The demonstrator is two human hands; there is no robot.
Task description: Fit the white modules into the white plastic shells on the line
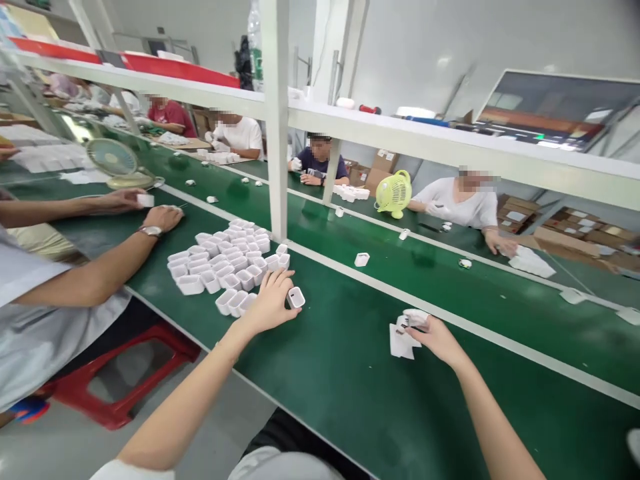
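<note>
My left hand (273, 297) pinches a small white open-topped plastic housing (297, 298) between thumb and fingers, its hollow side facing me. Just beside that hand stands a cluster of similar white housings (213, 270), open sides up, packed close together on the green table. Farther right, my right hand (433, 337) is closed at the fingertips on a small white part (404, 323), whose exact kind I cannot make out. White covering shows around the fingers there. Flat white pieces (401, 345) lie on the table under these fingertips.
A green conveyor belt (330, 233) with scattered white parts runs beyond a pale rail. A white post (276, 133) rises near the cluster. At left, a co-worker's hands (165, 217) work at the same table. Other people sit opposite, near a green fan (394, 193). A red stool (115, 380) stands below left.
</note>
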